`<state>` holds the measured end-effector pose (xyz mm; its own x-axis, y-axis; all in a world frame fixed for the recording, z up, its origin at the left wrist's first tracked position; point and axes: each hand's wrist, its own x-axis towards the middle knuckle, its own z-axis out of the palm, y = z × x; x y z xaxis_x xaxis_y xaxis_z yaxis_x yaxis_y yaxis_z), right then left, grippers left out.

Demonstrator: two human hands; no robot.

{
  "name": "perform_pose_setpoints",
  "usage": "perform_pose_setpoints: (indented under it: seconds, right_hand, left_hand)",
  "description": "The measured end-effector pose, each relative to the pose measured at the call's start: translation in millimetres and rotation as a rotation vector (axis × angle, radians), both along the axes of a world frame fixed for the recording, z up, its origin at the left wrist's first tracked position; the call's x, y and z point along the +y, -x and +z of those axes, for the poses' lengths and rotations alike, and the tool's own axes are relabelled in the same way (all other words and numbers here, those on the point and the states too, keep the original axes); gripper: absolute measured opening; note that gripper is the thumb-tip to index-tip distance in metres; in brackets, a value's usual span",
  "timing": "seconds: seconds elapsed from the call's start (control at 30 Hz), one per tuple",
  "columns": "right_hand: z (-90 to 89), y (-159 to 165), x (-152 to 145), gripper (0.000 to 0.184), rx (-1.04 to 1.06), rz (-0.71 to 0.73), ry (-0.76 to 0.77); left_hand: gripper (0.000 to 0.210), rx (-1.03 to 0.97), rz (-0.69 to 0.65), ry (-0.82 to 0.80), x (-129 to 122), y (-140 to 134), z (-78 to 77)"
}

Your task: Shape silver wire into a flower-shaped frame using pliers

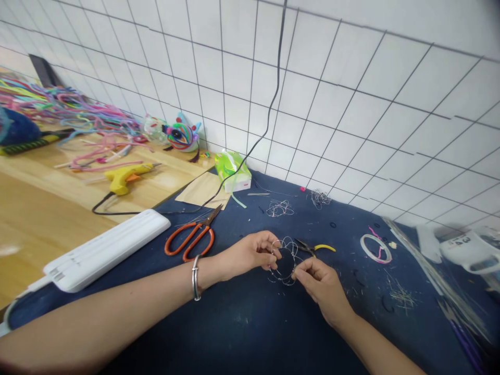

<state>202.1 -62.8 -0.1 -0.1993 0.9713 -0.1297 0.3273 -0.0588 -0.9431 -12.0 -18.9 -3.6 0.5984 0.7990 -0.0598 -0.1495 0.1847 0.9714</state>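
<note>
A round piece of thin silver wire with looped petals (288, 247) is held up just below the centre of the frame. The bare left hand (252, 255), a silver bangle (195, 278) on its wrist, pinches the piece's left side between thumb and fingers; the right hand (318, 284) grips its right edge the same way. Just behind, near the right hand, lie pliers with a yellow handle (325, 248). Left of centre, orange-handled metal scissors (190, 238) rest on the dark blue table surface (234, 333), near a long white power strip (107, 250). Upper left, a yellow glue gun (124, 179) lies on pale wood (35, 203). Right of centre sits a pale coil (364, 246) with pink strands.
</note>
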Motion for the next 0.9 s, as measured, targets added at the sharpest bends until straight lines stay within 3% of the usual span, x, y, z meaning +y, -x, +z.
perform_pose_setpoints:
  seconds: [0.3, 0.43, 0.67, 0.9]
  right_hand:
    - [2.7, -4.4, 4.2, 0.02, 0.005, -0.018, -0.077]
    - [3.6, -2.9, 10.7, 0.029, 0.036, -0.034, -0.132]
    - [7.0, 1.1, 17.5, 0.022, -0.047, 0.102, -0.108]
    - [-1.6, -3.3, 14.5, 0.021, -0.021, 0.03, -0.047]
  left_hand:
    - [0.026, 0.019, -0.018, 0.006, 0.1, 0.7, 2.8]
    - [0.025, 0.035, -0.076, 0.009, -1.0, -0.5, 2.5]
    - [0.025, 0.041, -0.128, 0.029, -3.5, -4.5, 0.7]
    - [0.028, -0.009, -0.078, -0.003, -2.4, -2.1, 2.9]
